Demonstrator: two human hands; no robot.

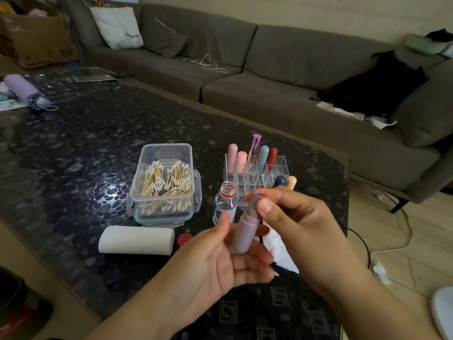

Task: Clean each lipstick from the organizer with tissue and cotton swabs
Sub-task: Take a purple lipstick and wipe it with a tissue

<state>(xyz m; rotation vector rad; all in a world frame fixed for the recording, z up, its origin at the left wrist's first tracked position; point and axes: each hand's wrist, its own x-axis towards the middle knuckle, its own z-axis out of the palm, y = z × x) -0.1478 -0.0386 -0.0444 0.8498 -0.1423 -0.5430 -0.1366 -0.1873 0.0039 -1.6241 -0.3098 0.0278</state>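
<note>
Tissue roll (136,240) lies near the dark table's (73,143) front-left edge, with the clear cotton swab box (163,179) just behind it. Left hand (220,261) holds the lilac lipstick (245,227) upright in curled fingers; right hand (291,217) pinches its top. Behind them stand an open bottle (226,202) and the clear organizer (255,171) holding lipsticks, with bare tabletop stretching away to the far left.

**Colour and Pattern Reference**

I log a lilac lipstick (243,231) in view. The organizer (255,176) is clear, with lipsticks in pink, peach, metallic purple, grey-blue, red, navy and beige. The table (73,148) has a black pebble pattern. The cotton swabs (166,185) are tan-stemmed and white-tipped; the tissue roll (136,240) is white.
</note>
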